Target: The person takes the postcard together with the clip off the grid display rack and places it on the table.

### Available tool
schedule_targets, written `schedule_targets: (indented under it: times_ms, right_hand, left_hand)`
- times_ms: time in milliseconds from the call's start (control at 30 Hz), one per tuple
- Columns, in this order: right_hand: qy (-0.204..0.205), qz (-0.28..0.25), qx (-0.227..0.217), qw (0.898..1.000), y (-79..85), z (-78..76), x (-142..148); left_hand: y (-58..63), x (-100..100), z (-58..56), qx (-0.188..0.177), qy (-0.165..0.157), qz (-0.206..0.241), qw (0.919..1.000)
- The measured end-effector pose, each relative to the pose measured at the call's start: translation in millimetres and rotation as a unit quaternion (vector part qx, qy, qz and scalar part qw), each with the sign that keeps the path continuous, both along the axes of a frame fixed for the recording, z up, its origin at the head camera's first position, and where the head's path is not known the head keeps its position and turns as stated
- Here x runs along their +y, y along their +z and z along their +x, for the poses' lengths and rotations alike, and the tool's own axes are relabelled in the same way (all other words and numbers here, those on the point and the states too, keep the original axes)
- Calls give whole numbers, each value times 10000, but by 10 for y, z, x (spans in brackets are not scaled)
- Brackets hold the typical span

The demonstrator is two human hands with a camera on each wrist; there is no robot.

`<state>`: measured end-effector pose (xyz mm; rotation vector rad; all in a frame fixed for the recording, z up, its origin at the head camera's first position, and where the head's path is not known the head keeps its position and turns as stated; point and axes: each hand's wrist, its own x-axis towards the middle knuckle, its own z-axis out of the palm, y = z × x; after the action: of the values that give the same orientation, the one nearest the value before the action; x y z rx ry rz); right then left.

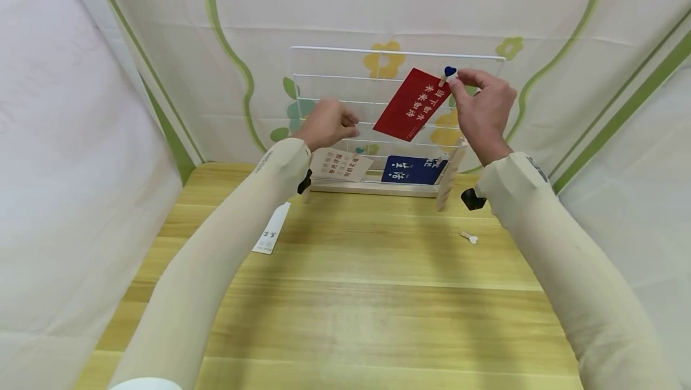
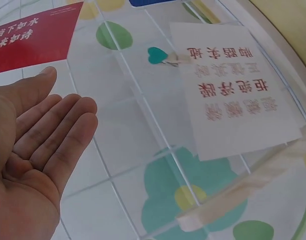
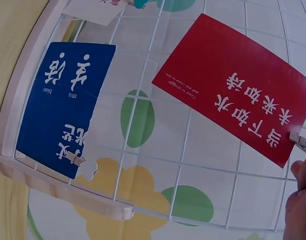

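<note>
My right hand [image 1: 487,113] pinches a small wooden clothespin with a dark blue heart [image 1: 450,71] near the upper right of the white wire grid rack [image 1: 345,78]. The clothespin bites the upper corner of a red card [image 1: 406,108] with white writing, which hangs tilted in front of the wires. In the right wrist view only the fingertips [image 3: 301,177] show at the right edge. My left hand [image 1: 326,124] hovers left of the red card with nothing in it; the left wrist view shows its fingers [image 2: 68,125] loosely bent, apart from the card.
Low on the rack hang a pale card [image 1: 340,165], with a teal heart clothespin [image 2: 156,55], and a blue card [image 1: 412,170]. On the wooden table [image 1: 367,306] lie a white card [image 1: 272,229] at left and a white heart clothespin [image 1: 469,237] at right. Patterned cloth stands behind.
</note>
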<state>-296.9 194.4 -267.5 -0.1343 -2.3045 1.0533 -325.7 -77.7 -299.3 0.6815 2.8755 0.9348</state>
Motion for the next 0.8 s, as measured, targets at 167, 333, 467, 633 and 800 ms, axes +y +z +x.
schedule_targets:
  times_ms: [167,333,467,633,800]
  right_hand:
    - [82,36,-32,10000,19,-22,-23]
    - [145,15,-93,9999,71,-44,-55]
    - [180,-84,-225,9995,106,-63,-95]
    - [192,-168,-334,9991,137,-81,-139]
    - [241,-228,-428,9985,153,-99,-159]
  left_hand:
    - [40,57,-6,45,-69,7,10000]
    - [59,113,-38,41,-49,38,10000]
    - [72,153,-51,5,-26,71,10000]
    - [92,196,-56,68,3,3,10000]
    - [105,217,-65,121,-14,-4,9999]
